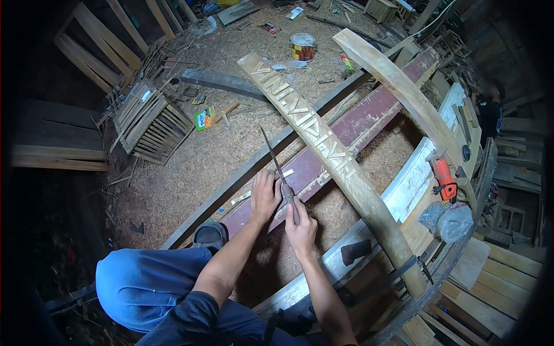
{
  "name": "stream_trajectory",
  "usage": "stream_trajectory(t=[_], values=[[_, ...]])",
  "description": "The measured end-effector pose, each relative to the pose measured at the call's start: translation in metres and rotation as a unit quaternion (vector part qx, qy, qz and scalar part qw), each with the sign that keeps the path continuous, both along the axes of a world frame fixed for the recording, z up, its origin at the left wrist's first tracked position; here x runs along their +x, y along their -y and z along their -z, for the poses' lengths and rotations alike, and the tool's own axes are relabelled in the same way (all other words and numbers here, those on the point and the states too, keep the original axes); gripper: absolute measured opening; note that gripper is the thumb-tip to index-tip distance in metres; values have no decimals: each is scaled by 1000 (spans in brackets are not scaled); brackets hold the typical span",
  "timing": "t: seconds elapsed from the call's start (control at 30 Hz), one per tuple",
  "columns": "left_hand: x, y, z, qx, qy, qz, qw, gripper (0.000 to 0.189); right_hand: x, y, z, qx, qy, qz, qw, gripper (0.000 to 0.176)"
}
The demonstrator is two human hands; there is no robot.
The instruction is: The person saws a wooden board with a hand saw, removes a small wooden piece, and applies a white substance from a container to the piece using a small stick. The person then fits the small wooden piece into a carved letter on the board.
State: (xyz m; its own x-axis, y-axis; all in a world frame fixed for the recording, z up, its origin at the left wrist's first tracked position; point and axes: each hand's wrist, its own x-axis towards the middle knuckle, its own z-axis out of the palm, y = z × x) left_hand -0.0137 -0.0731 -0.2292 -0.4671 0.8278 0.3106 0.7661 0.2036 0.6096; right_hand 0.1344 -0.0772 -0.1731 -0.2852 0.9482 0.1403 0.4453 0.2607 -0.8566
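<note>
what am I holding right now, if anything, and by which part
Your right hand holds a narrow-bladed tool by its handle. Your left hand is beside the handle; whether it grips anything can't be told.

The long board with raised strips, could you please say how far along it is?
Strips already line the far part of the long board. The right hand grips a long-bladed tool, the left hand against it. The board's near stretch is bare, perhaps what is left.
</note>
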Motion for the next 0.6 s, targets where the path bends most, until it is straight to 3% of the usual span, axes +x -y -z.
stream_trajectory(t=[0.07,0.3,0.37,0.6], values=[[1,0,0,-2,0,-2,1000,13,-2,-3,-6,-99,37,4,994,34],[0,-1,0,10,11,-8,1000,11,1,-4,5,-101,74,-22,992,31],[0,-1,-1,8,15,-13,1000,11,2,-3,11,-32,40,-15,999,33],[4,-3,3,24,14,-26,999,12,9,0,8,-59,70,-13,996,32]])
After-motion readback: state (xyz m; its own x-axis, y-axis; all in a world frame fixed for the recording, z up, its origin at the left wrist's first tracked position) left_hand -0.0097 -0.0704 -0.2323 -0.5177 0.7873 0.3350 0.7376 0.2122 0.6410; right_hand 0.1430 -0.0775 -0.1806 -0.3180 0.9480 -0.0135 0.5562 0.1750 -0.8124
